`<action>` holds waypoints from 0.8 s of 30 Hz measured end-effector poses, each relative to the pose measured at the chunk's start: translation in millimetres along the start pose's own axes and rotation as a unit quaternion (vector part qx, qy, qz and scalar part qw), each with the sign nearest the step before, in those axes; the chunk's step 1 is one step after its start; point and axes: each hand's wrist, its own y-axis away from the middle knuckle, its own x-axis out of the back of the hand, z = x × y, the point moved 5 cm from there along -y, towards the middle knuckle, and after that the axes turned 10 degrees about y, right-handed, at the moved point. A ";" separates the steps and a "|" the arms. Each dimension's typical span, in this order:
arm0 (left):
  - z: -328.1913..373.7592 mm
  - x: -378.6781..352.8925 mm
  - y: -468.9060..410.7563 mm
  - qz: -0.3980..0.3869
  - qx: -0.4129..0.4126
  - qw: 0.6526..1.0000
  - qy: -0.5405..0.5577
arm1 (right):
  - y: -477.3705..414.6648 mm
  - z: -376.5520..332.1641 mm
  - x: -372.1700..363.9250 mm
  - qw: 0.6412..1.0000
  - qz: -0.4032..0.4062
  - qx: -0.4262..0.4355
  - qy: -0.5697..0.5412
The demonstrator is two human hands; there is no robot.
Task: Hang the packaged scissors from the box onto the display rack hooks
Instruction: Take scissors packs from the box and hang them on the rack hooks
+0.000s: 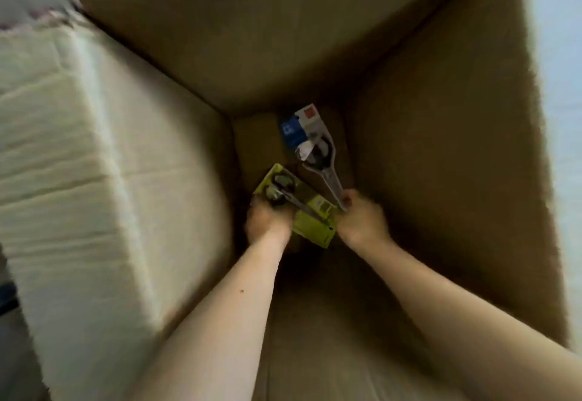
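Both hands deep in the box [441,117], frame center: left hand [267,221] grips the green scissors pack [310,211], right hand [362,218] pinches the grey pack [318,151] by its tip, long axis pointing up-left.

cardboard box [425,155] btm, blue pkg [291,131] on it

Both bare forearms reach down into a deep brown cardboard box [441,117], whose pale left flap [78,148] folds outward. The left hand [267,219] grips a yellow-green carded pack of black-handled scissors [296,202] near its handle end, the card lying flat and angled toward the right. The right hand [362,218] pinches the narrow tip of a grey-and-white carded pack of scissors [318,151], which tilts up and away. A blue card [291,131] shows just behind that pack's upper end. The picture is blurred.
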 end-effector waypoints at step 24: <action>27.0 -22.0 -8.6 0.146 -0.197 0.964 0.103 | -60.7 0.3 -22.2 0.994 0.062 0.020 -0.082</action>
